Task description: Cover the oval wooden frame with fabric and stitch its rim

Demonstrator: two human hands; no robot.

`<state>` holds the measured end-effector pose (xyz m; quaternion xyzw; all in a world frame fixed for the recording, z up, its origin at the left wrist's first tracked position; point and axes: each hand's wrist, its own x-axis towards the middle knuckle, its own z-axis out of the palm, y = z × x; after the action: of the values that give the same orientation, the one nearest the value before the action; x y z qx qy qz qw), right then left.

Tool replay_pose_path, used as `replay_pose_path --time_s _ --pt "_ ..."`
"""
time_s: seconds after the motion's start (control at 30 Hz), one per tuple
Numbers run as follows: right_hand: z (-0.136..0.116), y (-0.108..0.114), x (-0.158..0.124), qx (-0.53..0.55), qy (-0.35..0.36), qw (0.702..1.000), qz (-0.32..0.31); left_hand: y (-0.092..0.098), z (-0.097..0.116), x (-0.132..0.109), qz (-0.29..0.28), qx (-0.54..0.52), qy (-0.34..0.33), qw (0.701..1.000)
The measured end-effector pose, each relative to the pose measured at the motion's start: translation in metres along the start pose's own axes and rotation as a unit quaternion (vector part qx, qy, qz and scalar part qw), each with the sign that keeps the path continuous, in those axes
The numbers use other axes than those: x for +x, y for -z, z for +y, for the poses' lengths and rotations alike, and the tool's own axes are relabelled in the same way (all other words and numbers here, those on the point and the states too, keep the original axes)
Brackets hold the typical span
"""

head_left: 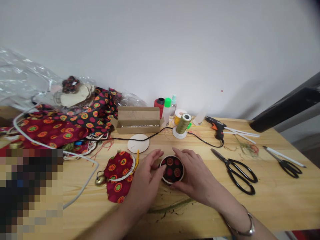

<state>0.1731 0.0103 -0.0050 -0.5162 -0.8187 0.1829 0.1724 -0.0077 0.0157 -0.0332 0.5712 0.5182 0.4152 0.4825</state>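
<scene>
Between my hands is a small fabric-covered disc (172, 170), black with red and orange round motifs and a pale rim. My left hand (147, 176) curls at its left edge, with the thumb on the rim. On the opposite side my right hand (193, 175) holds the right edge between thumb and fingers. Left of my hands lies a dark red patterned fabric piece (119, 166) with a pale ring, with a brass bell (100, 180) beside it. Green threads (172, 207) and dark scraps are strewn on the wooden table (275, 206) below the disc.
Large black-handled scissors (236, 173) and smaller scissors (287, 166) lie right. Behind stand a glue gun (218, 128), an olive thread spool (185, 124), a green-capped bottle (167, 111) and an open cardboard box (138, 121). Patterned cloth (82, 116) and a white cable (96, 166) fill the left.
</scene>
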Motion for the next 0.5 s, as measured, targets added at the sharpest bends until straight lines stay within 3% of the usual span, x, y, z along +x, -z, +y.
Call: replay_pose_path --time_s 0.27,0.37,0.5 --pt "0.0026 -0.0015 0.0013 -0.021 0.003 0.999 0.028 0.0014 0.0062 -0.0005 0.027 0.057 -0.005 0.998" --pt "0.0031 -0.0041 0.0024 -0.071 0.038 0.995 0.059 0.0004 0.0071 -0.0019 0.037 0.152 -0.073 0.985" --pt "-0.0023 -0.0048 0.0022 -0.155 0.083 0.98 0.099 -0.0021 0.0058 -0.0039 0.05 0.266 -0.182 0.945"
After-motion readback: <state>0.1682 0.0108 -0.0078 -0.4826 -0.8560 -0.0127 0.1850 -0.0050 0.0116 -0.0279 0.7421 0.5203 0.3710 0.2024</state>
